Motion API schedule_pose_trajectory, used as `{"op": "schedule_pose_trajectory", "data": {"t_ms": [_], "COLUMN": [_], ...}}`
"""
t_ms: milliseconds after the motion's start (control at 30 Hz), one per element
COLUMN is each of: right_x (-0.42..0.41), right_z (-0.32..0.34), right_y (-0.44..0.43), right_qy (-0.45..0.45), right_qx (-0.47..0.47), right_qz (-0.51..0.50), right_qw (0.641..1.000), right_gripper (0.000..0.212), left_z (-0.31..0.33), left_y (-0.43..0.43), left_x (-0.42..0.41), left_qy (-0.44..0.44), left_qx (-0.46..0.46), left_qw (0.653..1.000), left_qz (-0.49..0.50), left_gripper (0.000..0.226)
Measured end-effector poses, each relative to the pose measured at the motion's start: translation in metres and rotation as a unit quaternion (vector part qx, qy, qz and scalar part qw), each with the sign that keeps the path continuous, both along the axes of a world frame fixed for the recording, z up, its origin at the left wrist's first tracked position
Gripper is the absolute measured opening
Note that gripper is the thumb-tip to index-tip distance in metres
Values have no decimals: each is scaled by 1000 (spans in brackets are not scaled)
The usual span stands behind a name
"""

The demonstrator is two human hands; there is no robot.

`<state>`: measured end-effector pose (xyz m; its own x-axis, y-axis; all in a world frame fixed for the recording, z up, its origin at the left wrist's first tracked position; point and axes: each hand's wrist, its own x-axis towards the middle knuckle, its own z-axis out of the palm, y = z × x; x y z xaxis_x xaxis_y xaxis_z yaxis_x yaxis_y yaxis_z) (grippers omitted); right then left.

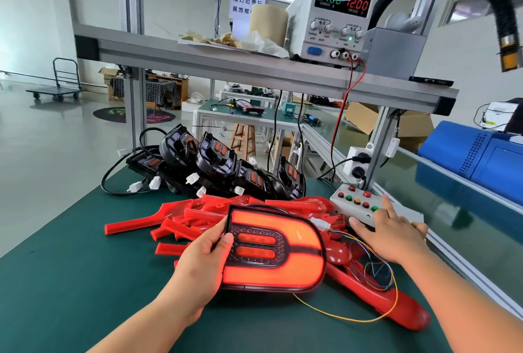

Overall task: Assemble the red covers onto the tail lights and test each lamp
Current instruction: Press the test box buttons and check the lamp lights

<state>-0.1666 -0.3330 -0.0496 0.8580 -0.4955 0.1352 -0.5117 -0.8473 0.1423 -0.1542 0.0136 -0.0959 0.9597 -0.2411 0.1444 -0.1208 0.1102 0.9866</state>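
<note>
Testing is the step in hand: my left grip (203, 265) pinches the tail light (277, 250) by its left edge, thumb curled over the face and fingers underneath; the lamp sits tilted up toward me, just above the tabletop (70, 282) and over the heap of red covers (198, 219). Its outer band glows red-orange; the two inner bars look dimmer. My right grip (387, 231) lies spread on the switch box (345, 205), palm at its near edge and index finger (387, 205) stretched toward the coloured buttons — whether the tip presses one I cannot tell.

To do this well, I think, I should work the buttons one at a time and watch which zone answers; my thumb covers part of the lens edge, so sliding it outward would leave every section readable. The power supply (336, 13) on the shelf shows 12.00 volts and a small current; a glance there with each press should confirm a real draw. The thin wires (376, 267) run from the white connector (319, 224) in loose loops — I would leave that slack and not lift the lamp further, or the plug may pull free. The black lamps (215, 160) wait behind the covers.
</note>
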Motion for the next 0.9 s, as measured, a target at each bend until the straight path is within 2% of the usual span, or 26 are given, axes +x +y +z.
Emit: {"op": "schedule_pose_trajectory", "data": {"t_ms": [133, 267, 467, 900], "right_x": [2, 12, 36, 43], "right_z": [3, 5, 2, 0], "right_y": [-3, -2, 8, 4], "right_qy": [12, 36, 68, 90], "right_qx": [-4, 13, 50, 71], "right_qz": [-4, -2, 61, 67], "right_qw": [1000, 999, 995, 991], "right_gripper": [86, 94, 92, 93], "left_z": [-1, -1, -1, -1], "left_y": [0, 1, 1, 0], "left_x": [2, 1, 1, 2], "left_qy": [7, 26, 20, 1], "left_qx": [2, 3, 2, -4], "left_qw": [1000, 1000, 1000, 1000], "left_qz": [10, 2, -3, -2], "left_gripper": [35, 35, 33, 37]}}
